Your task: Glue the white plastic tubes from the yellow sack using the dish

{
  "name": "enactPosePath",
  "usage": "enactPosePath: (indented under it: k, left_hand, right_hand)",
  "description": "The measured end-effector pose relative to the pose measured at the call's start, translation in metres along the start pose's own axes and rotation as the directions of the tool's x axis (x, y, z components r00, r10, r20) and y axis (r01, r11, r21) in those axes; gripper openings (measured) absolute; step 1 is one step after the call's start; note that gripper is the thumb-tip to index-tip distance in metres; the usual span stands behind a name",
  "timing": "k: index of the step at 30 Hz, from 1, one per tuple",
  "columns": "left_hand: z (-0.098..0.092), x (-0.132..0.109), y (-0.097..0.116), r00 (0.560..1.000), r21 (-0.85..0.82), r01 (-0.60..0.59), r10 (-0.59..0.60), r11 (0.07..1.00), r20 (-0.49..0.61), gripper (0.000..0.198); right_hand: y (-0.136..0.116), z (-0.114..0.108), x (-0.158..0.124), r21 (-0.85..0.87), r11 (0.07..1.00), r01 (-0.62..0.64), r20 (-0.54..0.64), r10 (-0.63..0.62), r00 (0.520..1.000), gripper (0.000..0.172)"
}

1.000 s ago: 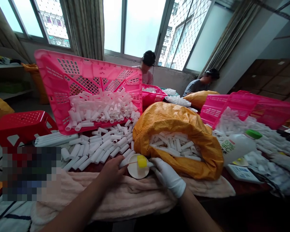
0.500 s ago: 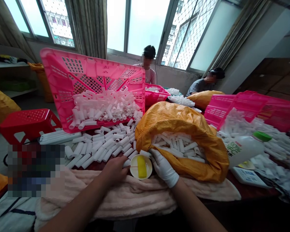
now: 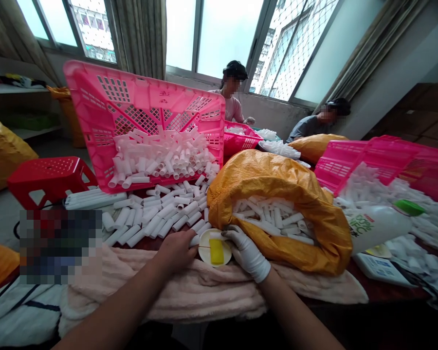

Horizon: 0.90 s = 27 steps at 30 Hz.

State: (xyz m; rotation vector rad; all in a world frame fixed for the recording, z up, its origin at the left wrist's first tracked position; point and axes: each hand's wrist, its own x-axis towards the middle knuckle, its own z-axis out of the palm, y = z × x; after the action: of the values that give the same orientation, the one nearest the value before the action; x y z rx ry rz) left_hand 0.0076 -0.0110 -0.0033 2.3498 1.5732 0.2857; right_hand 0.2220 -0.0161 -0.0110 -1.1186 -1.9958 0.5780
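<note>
My bare left hand (image 3: pixel 175 251) rests at the table's front, gripping what looks like a white plastic tube (image 3: pixel 194 240) whose end pokes out past my fingers. My right hand (image 3: pixel 246 253) wears a white glove, its fingers curled beside a small round cream dish (image 3: pixel 204 249). A yellow sponge (image 3: pixel 216 252) lies in that dish, between my hands. Loose white tubes (image 3: pixel 149 218) spread across the table to my left. A yellow woven sack (image 3: pixel 277 170) full of similar tubes lies against my gloved hand.
A tilted pink plastic crate (image 3: pixel 142 92) holds white tubes behind my hands. A pink towel (image 3: pixel 204 296) covers the table's front edge. To the right are a white bottle (image 3: pixel 377 228) and another pink crate (image 3: pixel 365 160). Two co-workers (image 3: pixel 233 95) sit beyond.
The whole scene has shifted right and up in my view. The dish sits flatter than it did a second ago, and my gloved hand has moved closer to it.
</note>
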Motion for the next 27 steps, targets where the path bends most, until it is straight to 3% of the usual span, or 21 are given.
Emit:
enactPosePath:
  k: [4, 9, 12, 17, 21, 27]
  left_hand:
    - [0.0008, -0.0002, 0.0001, 1.000, 0.026, -0.010, 0.011, 1.000, -0.014, 0.017]
    - [0.0016, -0.0006, -0.0004, 0.998, 0.064, -0.040, 0.042, 0.997, -0.039, 0.016]
    - [0.0009, -0.0006, 0.0002, 0.998, 0.069, -0.045, 0.048, 0.997, -0.041, 0.015]
    - [-0.0013, -0.0007, 0.0013, 0.999, 0.069, -0.021, 0.024, 0.997, -0.038, 0.015]
    - [-0.0026, -0.0011, 0.0014, 0.999, 0.060, -0.018, 0.019, 0.998, -0.028, 0.014]
    - [-0.0039, -0.0012, 0.0026, 1.000, 0.060, 0.021, -0.021, 0.998, -0.009, 0.016]
  right_hand:
    - [0.0004, 0.0005, -0.0018, -0.010, 0.998, -0.059, -0.047, 0.059, 0.997, 0.021]
    - [0.0019, -0.0011, -0.0065, -0.017, 1.000, -0.005, -0.008, 0.005, 1.000, 0.019]
    - [0.0021, 0.0004, -0.0070, -0.036, 0.998, -0.043, -0.021, 0.042, 0.999, 0.027]
    - [0.0015, 0.0034, -0.0066, -0.049, 0.998, -0.035, -0.063, 0.032, 0.998, 0.019]
    - [0.0047, 0.0035, -0.0079, -0.063, 0.996, -0.058, -0.046, 0.055, 0.997, 0.027]
    - [0.0004, 0.0029, -0.0080, -0.047, 0.998, -0.045, -0.084, 0.041, 0.996, 0.016]
